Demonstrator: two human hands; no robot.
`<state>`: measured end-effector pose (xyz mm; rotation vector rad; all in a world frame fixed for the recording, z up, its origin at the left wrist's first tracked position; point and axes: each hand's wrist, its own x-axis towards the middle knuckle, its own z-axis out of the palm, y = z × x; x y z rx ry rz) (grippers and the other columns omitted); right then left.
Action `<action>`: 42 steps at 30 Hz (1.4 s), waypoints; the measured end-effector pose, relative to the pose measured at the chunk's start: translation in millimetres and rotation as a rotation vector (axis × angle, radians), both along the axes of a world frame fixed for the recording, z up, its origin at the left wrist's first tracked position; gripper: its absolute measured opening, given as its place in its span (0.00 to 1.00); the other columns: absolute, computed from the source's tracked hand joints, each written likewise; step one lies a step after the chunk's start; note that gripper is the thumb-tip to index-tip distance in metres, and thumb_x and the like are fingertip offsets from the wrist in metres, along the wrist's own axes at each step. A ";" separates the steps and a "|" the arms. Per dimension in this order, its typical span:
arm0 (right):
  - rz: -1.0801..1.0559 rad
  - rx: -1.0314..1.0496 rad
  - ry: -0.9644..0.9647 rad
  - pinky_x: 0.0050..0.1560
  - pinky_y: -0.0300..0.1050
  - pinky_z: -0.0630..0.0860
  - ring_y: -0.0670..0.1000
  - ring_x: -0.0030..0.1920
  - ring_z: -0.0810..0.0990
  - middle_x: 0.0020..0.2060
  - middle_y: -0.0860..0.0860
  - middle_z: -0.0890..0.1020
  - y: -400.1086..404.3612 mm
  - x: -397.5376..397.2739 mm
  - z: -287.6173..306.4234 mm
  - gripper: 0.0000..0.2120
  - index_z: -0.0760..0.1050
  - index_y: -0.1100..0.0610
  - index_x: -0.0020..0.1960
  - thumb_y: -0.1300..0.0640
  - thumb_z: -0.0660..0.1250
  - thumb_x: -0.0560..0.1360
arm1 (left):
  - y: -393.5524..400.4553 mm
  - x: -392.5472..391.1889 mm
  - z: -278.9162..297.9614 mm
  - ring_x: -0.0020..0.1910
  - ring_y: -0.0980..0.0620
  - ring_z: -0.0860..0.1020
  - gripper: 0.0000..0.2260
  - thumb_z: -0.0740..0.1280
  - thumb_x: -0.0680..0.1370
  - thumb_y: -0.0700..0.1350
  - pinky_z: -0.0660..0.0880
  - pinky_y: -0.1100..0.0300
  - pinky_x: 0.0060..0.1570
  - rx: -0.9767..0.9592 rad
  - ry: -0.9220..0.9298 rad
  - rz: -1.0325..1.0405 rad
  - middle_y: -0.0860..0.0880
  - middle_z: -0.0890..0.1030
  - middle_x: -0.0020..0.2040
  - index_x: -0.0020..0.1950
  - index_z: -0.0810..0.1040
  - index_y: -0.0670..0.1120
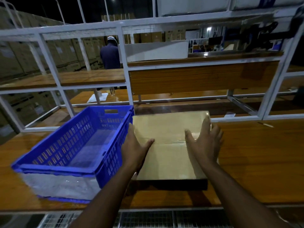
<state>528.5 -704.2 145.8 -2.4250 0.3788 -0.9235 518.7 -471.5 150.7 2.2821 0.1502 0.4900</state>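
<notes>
Flanking the flat brown cardboard box (167, 159) with my left hand (136, 145) and right hand (205, 142) open, gripping nothing, I risk bumping it into the adjacent blue slotted plastic crate (57, 168).

The cardboard box (167, 159) is a wide, shallow, plain brown carton, closed on top, with its two flaps meeting in a straight seam that runs from left to right across the middle under a strip of glossy clear tape. It lies flat and square on the wooden table (256, 162), its left edge just beside the right wall of the blue crate (113, 156) and its far edge near the white frame rail (238, 118). The top catches the light evenly, while the low near side is dark in shadow.
</notes>
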 end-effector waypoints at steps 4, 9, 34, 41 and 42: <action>0.013 0.133 -0.014 0.60 0.59 0.72 0.62 0.63 0.67 0.66 0.60 0.65 -5.5 -0.7 14.9 0.54 0.44 0.47 0.80 0.31 0.72 0.67 | -2.5 -6.8 -1.3 0.75 0.42 0.66 0.59 0.81 0.68 0.52 0.70 0.41 0.67 -0.044 -0.010 -0.035 0.46 0.60 0.80 0.82 0.39 0.55; 0.023 0.228 0.021 0.51 0.56 0.77 0.61 0.60 0.71 0.63 0.60 0.67 -10.4 -13.7 -7.8 0.45 0.51 0.46 0.77 0.30 0.68 0.70 | -5.4 -18.0 -15.6 0.74 0.41 0.68 0.59 0.79 0.68 0.61 0.75 0.46 0.61 -0.009 0.006 0.034 0.44 0.58 0.80 0.83 0.39 0.51; 0.335 -0.319 0.117 0.48 0.45 0.76 0.50 0.48 0.79 0.49 0.51 0.82 61.2 18.9 33.5 0.09 0.79 0.54 0.54 0.53 0.61 0.80 | -35.1 27.0 28.4 0.79 0.51 0.61 0.24 0.52 0.86 0.53 0.55 0.56 0.77 0.620 -0.039 -0.344 0.46 0.64 0.80 0.80 0.63 0.45; 0.516 -0.376 0.266 0.57 0.49 0.73 0.53 0.58 0.77 0.60 0.51 0.80 60.5 36.4 41.9 0.14 0.75 0.53 0.65 0.54 0.60 0.81 | -23.4 46.4 41.3 0.81 0.51 0.53 0.26 0.49 0.86 0.54 0.49 0.54 0.79 0.698 0.134 -0.486 0.45 0.56 0.83 0.82 0.55 0.45; 0.513 -0.365 0.281 0.55 0.49 0.74 0.53 0.57 0.77 0.59 0.51 0.80 59.5 37.6 42.1 0.14 0.75 0.52 0.65 0.53 0.60 0.81 | -22.6 46.2 40.3 0.81 0.51 0.53 0.26 0.48 0.86 0.55 0.49 0.55 0.79 0.698 0.139 -0.485 0.45 0.55 0.83 0.82 0.55 0.45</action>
